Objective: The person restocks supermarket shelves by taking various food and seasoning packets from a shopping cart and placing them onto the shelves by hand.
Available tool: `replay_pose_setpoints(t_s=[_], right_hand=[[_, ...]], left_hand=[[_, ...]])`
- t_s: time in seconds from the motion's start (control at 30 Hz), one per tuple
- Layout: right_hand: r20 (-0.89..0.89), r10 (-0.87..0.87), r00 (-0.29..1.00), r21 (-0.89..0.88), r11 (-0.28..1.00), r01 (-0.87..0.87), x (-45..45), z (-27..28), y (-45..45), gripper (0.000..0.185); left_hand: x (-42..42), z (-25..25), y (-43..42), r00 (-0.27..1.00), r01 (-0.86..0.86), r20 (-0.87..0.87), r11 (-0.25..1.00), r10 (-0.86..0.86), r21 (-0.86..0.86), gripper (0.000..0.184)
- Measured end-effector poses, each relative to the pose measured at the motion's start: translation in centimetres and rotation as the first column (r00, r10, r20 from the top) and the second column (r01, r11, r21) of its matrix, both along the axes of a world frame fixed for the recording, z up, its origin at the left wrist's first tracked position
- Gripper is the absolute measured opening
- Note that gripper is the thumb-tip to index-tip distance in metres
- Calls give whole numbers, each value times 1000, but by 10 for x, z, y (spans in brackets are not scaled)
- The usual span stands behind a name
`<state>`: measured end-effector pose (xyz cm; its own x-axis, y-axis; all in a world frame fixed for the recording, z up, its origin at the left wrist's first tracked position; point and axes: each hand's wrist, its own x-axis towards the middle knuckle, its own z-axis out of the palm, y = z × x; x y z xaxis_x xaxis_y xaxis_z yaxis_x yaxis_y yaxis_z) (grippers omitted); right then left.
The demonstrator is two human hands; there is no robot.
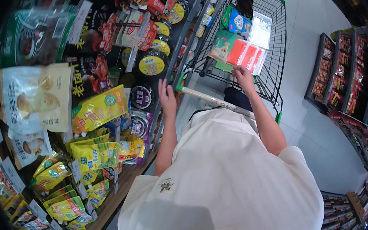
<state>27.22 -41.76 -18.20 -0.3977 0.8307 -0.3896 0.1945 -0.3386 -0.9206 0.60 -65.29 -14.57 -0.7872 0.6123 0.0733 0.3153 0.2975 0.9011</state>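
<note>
My left hand (166, 96) is raised with its fingers apart beside the shelf of round tubs, near the green end of the cart handle (208, 97). Nothing is in it. Over the near end of the shopping cart (283, 45) is my right hand (243, 78), its fingers loosely bent and apart, holding nothing. Just beyond it lies a red and white package (244, 54) in the cart. Next to that are a green package (223, 45), a blue bag (237, 21) and a silvery white package (260, 30).
At the left, a shelf holds yellow pouches (96, 155), a large cream pouch (37, 98), black packs and a yellow-lidded tub (151, 63). On the right stands another rack of packaged goods (341, 63). Pale floor tiles (304, 82) lie between the cart and that rack.
</note>
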Motion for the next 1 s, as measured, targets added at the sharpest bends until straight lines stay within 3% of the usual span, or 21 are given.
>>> replay_pose_setpoints(t_s=[0.07, 0.13, 0.23, 0.33, 0.47, 0.67, 0.87, 0.9, 1.0], right_hand=[[120, 28, 992, 11, 1000, -30, 13, -6, 9, 26], [176, 58, 983, 74, 995, -72, 22, -31, 17, 26], [177, 62, 982, 44, 997, -71, 29, -56, 28, 22], [247, 58, 967, 31, 997, -68, 33, -77, 45, 24], [509, 85, 857, 59, 989, -132, 25, -77, 85, 32], [714, 117, 690, 93, 961, -259, -21, -108, 170, 45], [780, 181, 599, 90, 915, -394, -86, -137, 253, 48], [792, 190, 580, 90, 904, -419, -92, -132, 258, 48], [797, 184, 575, 93, 904, -418, -105, -154, 273, 48]], left_hand=[[11, 15, 36, 973, 225, -8, 957, -230, -184, 39], [22, 28, 62, 936, 260, -84, 833, -342, -488, 35], [19, 31, 86, 952, 228, -24, 756, -307, -614, 34], [20, 46, 108, 934, 292, 45, 689, -353, -663, 34], [16, 32, 125, 900, 355, -15, 755, -435, -552, 31], [31, 25, 138, 882, 264, -182, 774, -436, -576, 24], [42, 30, 146, 898, 212, -183, 759, -399, -616, 16], [43, 27, 147, 875, 193, -259, 785, -409, -589, 14], [49, 29, 145, 938, 187, -112, 750, -328, -634, 19]])
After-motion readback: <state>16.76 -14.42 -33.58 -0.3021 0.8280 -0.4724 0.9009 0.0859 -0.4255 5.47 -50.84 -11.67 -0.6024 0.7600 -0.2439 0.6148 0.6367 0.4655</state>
